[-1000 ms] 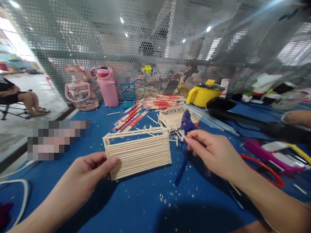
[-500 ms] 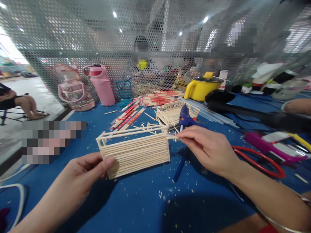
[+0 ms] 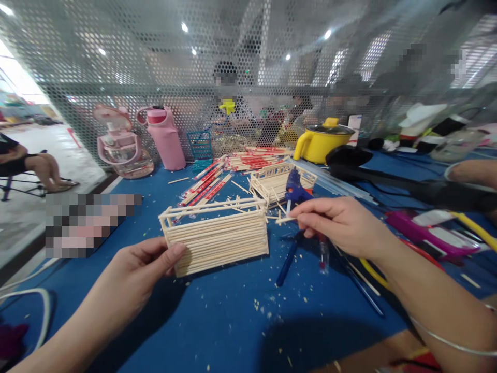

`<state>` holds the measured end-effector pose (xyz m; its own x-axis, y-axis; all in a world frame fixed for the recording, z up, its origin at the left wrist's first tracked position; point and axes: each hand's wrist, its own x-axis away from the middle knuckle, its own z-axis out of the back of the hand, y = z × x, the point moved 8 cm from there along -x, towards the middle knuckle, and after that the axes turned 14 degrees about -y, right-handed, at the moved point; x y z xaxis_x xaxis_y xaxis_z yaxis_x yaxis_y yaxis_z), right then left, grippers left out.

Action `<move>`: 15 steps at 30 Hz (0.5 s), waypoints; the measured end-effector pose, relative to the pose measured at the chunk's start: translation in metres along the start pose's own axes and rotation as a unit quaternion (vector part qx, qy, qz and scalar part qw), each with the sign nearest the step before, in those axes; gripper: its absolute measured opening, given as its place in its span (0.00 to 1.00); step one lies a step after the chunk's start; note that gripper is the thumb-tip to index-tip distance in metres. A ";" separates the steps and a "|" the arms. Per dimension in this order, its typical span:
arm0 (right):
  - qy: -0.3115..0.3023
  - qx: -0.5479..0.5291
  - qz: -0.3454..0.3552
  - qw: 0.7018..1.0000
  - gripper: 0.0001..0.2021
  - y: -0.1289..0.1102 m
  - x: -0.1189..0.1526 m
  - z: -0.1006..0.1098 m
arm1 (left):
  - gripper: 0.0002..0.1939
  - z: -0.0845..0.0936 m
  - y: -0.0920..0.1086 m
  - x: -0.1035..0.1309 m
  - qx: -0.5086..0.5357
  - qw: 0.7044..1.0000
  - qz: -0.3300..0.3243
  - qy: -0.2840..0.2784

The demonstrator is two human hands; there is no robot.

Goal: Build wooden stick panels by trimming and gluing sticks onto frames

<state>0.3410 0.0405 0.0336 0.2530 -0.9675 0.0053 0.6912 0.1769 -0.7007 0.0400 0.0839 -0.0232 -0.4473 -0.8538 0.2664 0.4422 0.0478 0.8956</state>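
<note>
Perforated metal panelling [image 3: 155,57] rises beyond your hands, behind a blue worktop [image 3: 233,326]. Your left hand [image 3: 137,269] is clamped on the left end of a stick frame [image 3: 221,238], thumb across the slatted face; whether the frame's lower edge touches the worktop is hard to tell. Across the frame from that hand, your right hand [image 3: 341,225] pinches a short stick [image 3: 286,220] between thumb and fingertips, its free end just beside the frame's right end, seemingly apart. Just beyond your right hand is a blue glue gun [image 3: 297,187], near a second stick structure [image 3: 269,187]. Grip the frame steadily but lightly, as a hard thumb could bow the slats. Hold the short stick level, and mind your right knuckles: the gun may be hot.
</note>
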 end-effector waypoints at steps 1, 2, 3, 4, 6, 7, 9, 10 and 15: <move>-0.014 -0.008 -0.019 1.000 0.11 0.003 0.000 0.000 | 0.23 0.000 -0.001 0.000 0.000 1.000 -0.001 0.000; -0.034 -0.010 -0.035 0.999 0.10 0.006 -0.001 -0.001 | 0.23 0.001 -0.002 -0.001 -0.001 1.000 -0.002 0.000; -0.065 -0.010 -0.051 0.997 0.09 0.008 -0.001 -0.005 | 0.22 0.001 -0.002 -0.001 -0.003 1.000 -0.004 0.000; -0.100 -0.012 -0.067 0.993 0.09 0.009 0.000 -0.010 | 0.22 0.001 -0.002 -0.002 -0.005 1.000 -0.006 0.000; -0.162 0.000 -0.097 0.982 0.08 0.011 0.002 -0.023 | 0.22 0.002 -0.002 -0.002 -0.009 1.000 -0.007 0.002; -0.180 0.027 -0.106 0.978 0.07 0.010 0.003 -0.027 | 0.22 0.002 -0.002 -0.001 -0.009 1.000 -0.005 0.005; -0.181 0.118 -0.104 0.971 0.08 0.006 0.005 -0.029 | 0.23 0.003 -0.001 0.000 -0.012 1.000 0.001 0.013; -0.170 0.170 -0.097 0.966 0.08 0.004 0.007 -0.028 | 0.22 0.003 -0.001 0.000 -0.016 1.000 0.002 0.016; -0.154 0.308 -0.115 0.932 0.09 0.007 0.031 -0.017 | 0.20 0.003 -0.001 -0.001 -0.025 1.000 -0.005 0.008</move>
<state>0.3426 0.0084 0.0166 0.1666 -0.9115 0.3759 0.9846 0.1333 -0.1133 0.0378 0.0859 -0.0235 -0.4391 -0.8627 0.2508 0.4768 0.0128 0.8789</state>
